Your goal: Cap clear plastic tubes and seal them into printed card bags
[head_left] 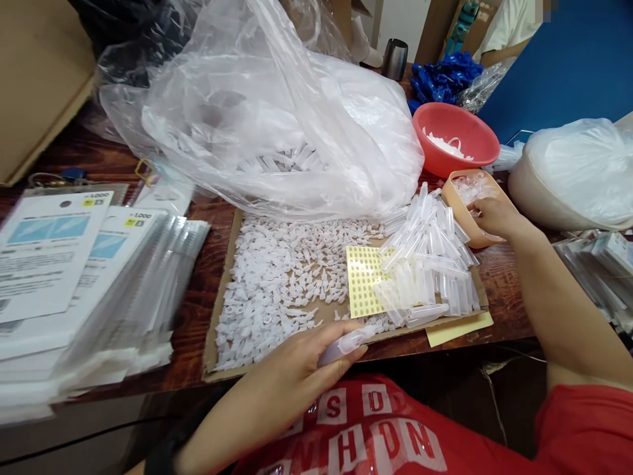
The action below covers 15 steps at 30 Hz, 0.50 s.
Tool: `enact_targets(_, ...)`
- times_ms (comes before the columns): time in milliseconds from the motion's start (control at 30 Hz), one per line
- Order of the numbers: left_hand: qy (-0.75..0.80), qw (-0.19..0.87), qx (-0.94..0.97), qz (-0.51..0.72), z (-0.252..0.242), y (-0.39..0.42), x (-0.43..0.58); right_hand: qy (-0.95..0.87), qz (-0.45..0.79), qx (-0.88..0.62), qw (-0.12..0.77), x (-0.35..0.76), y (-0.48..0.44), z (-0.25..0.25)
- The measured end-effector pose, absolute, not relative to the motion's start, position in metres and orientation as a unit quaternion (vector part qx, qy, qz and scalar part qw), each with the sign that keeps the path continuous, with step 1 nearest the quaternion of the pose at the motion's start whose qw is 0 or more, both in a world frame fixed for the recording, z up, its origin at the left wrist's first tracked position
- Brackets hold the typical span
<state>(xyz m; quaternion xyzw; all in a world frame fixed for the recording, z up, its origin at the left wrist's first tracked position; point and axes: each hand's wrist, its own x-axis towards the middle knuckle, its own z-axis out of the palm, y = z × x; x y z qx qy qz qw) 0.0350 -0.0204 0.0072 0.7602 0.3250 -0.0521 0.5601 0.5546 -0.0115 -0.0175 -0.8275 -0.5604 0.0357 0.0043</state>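
Observation:
My left hand is closed around a small translucent plastic tube with a narrow tip, held at the front edge of a shallow cardboard tray. At the right, my right hand reaches over the rim of a peach-coloured container that holds small clear plastic pieces. Its fingers are curled, and what lies between the fingertips is hidden. Many small white nozzle tips cover the tray's left and middle. A heap of translucent tubes fills its right side, partly over a yellow sticker sheet.
A large clear plastic bag of tubes slumps over the tray's back edge. Packaging cards in clear sleeves are stacked left. Behind the peach container stands a red bowl with white pieces. A white bag-covered tub sits right.

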Motion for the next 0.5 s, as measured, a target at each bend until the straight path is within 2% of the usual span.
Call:
enact_targets(133,0.316,0.571,0.757,-0.047,0.003,-0.022,0.032,-0.562,0.033,-0.826,0.026,0.554,-0.017,-0.012)
enact_targets(333,0.337,0.589,0.734,-0.028,0.014,-0.022,0.035,-0.582,-0.043,-0.793,0.171,0.499,-0.046,0.020)
enact_targets(400,0.336,0.597,0.729,-0.015,0.019,-0.022,0.038,-0.617,-0.026,-0.758,0.211,0.456,-0.062,0.029)
enact_targets(500,0.326,0.623,0.711,0.005,0.020,-0.021,0.042,-0.687,0.074,-0.682,0.239,0.385,-0.091,0.037)
